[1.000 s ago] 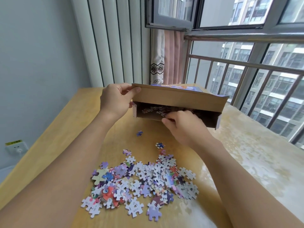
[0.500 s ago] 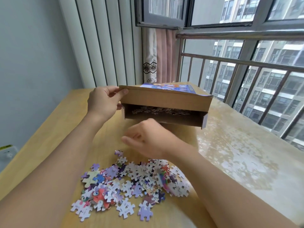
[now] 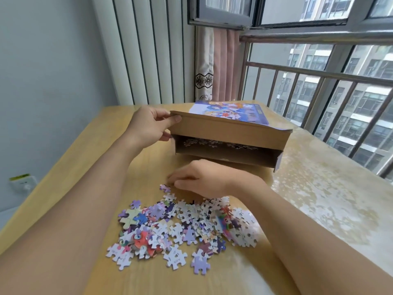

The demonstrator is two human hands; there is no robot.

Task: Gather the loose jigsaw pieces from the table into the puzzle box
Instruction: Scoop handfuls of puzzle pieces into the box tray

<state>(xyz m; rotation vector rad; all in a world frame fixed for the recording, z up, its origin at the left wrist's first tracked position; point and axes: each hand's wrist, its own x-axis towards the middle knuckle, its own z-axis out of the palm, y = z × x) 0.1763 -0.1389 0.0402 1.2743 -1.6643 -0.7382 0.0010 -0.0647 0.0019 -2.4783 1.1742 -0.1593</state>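
- Left hand (image 3: 148, 125) grip: thumb and fingers curled round the near-left corner of the puzzle box (image 3: 229, 133), holding its flap up.
- Right hand (image 3: 204, 179) grip: fingers curled down at a purple piece (image 3: 165, 187) on the far edge of the pile; blurred, can't tell if it pinches anything.
- Box lies flat on the wooden surface (image 3: 89, 150), open side facing the camera, some pieces dimly visible inside; cartoon print on top, no text readable.
- Loose jigsaw pieces (image 3: 182, 228) heaped on the surface in front of the box, many white-back up; faint writing on backs, illegible.
- Forearm hides part of the pile's right side.
- Wall socket (image 3: 23, 184) at left.
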